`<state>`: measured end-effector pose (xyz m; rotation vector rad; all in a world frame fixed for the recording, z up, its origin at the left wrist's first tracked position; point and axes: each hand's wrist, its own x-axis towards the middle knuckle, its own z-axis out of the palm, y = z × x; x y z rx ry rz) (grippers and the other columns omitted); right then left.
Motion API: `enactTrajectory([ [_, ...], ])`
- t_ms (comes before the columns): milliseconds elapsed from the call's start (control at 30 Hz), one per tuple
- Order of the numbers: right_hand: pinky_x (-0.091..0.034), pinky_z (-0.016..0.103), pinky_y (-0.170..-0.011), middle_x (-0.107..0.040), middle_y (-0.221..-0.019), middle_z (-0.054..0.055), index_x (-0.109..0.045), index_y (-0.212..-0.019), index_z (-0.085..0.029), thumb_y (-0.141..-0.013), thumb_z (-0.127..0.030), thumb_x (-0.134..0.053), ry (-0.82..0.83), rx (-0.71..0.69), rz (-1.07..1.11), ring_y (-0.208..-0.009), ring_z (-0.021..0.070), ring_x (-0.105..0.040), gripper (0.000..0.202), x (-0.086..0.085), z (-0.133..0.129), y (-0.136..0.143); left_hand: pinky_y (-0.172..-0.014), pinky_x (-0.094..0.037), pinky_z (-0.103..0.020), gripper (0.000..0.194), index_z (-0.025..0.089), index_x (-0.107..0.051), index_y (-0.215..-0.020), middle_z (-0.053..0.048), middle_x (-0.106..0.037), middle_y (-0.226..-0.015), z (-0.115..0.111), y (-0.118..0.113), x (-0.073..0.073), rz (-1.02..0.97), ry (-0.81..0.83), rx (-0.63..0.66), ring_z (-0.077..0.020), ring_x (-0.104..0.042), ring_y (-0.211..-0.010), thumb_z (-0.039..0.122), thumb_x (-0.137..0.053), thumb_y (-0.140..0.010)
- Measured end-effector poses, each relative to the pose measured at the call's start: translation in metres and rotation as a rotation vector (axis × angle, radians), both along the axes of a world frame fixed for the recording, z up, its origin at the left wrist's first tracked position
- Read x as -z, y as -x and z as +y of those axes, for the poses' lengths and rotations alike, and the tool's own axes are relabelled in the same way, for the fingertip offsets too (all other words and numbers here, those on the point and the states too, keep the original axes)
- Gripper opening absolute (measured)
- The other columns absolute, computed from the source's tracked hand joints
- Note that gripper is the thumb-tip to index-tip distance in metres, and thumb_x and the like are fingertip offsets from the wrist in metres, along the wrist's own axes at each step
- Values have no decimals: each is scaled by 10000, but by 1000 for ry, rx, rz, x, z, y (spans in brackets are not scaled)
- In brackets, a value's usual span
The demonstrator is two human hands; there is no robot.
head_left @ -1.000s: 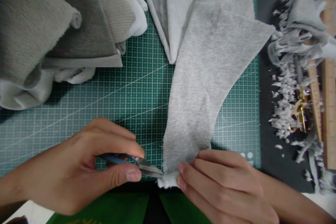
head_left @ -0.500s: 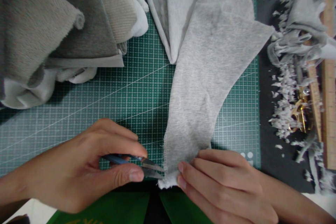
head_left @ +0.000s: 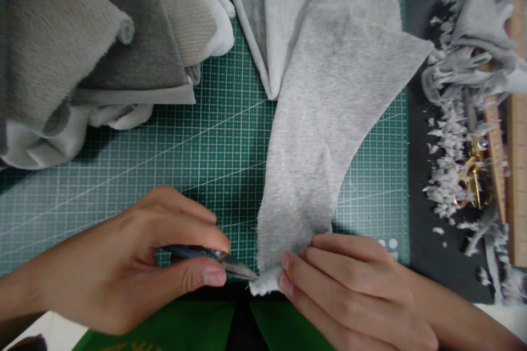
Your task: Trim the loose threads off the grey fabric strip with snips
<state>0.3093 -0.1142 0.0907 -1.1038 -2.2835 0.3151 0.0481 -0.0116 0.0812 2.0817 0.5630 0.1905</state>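
While the left hand (head_left: 168, 263) holds small snips (head_left: 241, 270) at lower centre, the right hand (head_left: 354, 290) grips the bottom end of a grey fabric piece (head_left: 313, 93). Left thumb and forefinger pinch the snips from either side; blades look nearly together, tips at the pale folded edge (head_left: 265, 284) of the fabric. Touching or just above it, can't tell. Right fingertips are closed on that same edge, just right of the blades; the grip's underside is hidden.

Fabric runs from bottom centre to the top of the frame, lying on a green cutting mat (head_left: 164, 159). Fabric pile (head_left: 135, 33) upper left, gold-coloured metal item (head_left: 475, 178) and pale scraps (head_left: 442, 175) along the right, wooden ruler (head_left: 516, 175) at far right.

Risks, my judgement: tips could nick the main grey layer, since edge and layer lie close together there. Right fingertips sit near the blades, so a slip forward could catch skin. If the right grip loosens, the soft edge could roll or shift and a cut would land off line. Pulling too hard could stretch the knit-looking cloth and fray its fuzzy left border.
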Motion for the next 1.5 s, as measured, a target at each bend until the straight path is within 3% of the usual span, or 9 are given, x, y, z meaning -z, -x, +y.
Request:
enactTrajectory([
  [133, -651, 274, -839, -815, -1028, -18, -789, -923, -158, -1040, -27, -552, 95, 54, 36, -980, 115, -751, 295, -2, -3, 0, -627, -518, -228, 119, 305, -665, -938, 59, -755, -784, 0, 0, 0, -17, 34, -10, -130, -721, -734, 262, -576, -1004],
  [500, -665, 281, -811, -817, -1003, -16, -789, -896, -151, -1030, -25, -572, 61, 56, 69, -940, 120, -758, 284, 0, -3, 2, -782, -541, -199, 88, 332, -650, -1069, 83, -783, -910, -3, 8, 2, 14, -63, -65, -112, -737, -852, 330, -637, -982],
  [767, -649, 272, -813, -819, -970, 10, -782, -880, -108, -1026, -12, -569, 45, 3, 98, -921, 123, -757, 276, 0, 1, 0, -706, -538, -220, 93, 327, -653, -1065, 55, -784, -890, -2, 4, 4, 12, -30, -50, -123, -737, -802, 356, -576, -1021],
  [1000, -643, 255, -806, -819, -961, -31, -782, -869, -159, -1045, -49, -573, 83, 143, 117, -870, 96, -763, 295, 0, -2, 7, -710, -527, -191, 122, 282, -631, -969, 57, -772, -864, 1, 0, -1, -13, -47, 16, -105, -735, -792, 303, -535, -1041],
  [1100, -639, 271, -814, -820, -981, -15, -783, -886, -140, -1047, -39, -556, 100, 47, 96, -911, 110, -764, 296, 0, 0, 4, -718, -515, -176, 126, 274, -632, -919, 73, -768, -848, 2, -1, -1, -37, -4, 8, -98, -731, -803, 263, -561, -1022],
  [1167, -641, 283, -791, -820, -954, 4, -778, -863, -118, -1037, -14, -548, 49, 26, 129, -900, 124, -765, 307, 2, 1, 1, -832, -498, -145, 51, 298, -631, -997, 105, -766, -889, 1, 0, 0, -43, 11, -40, -77, -724, -863, 249, -619, -992],
  [1267, -643, 289, -776, -820, -936, 21, -778, -853, -100, -1025, 10, -539, 17, -8, 138, -889, 135, -766, 314, 3, 5, -3, -935, -439, -88, 140, 345, -622, -1093, 148, -752, -941, -3, 2, 1, -48, 48, -109, -35, -699, -930, 270, -655, -979],
  [1400, -645, 268, -770, -823, -979, 36, -786, -892, -97, -1019, 1, -565, 16, -138, 83, -917, 134, -767, 273, 2, 12, -8, -882, -453, -77, 113, 359, -631, -1090, 152, -744, -924, -7, 2, 3, -72, 92, -172, -27, -693, -909, 323, -655, -986],
  [1500, -646, 270, -773, -823, -985, 36, -786, -884, -99, -1025, -8, -570, 31, -110, 108, -916, 128, -769, 273, -1, 11, -7, -881, -458, -76, 120, 355, -630, -1084, 151, -750, -917, -5, 1, 3, -86, 96, -155, -27, -699, -909, 296, -653, -982],
])
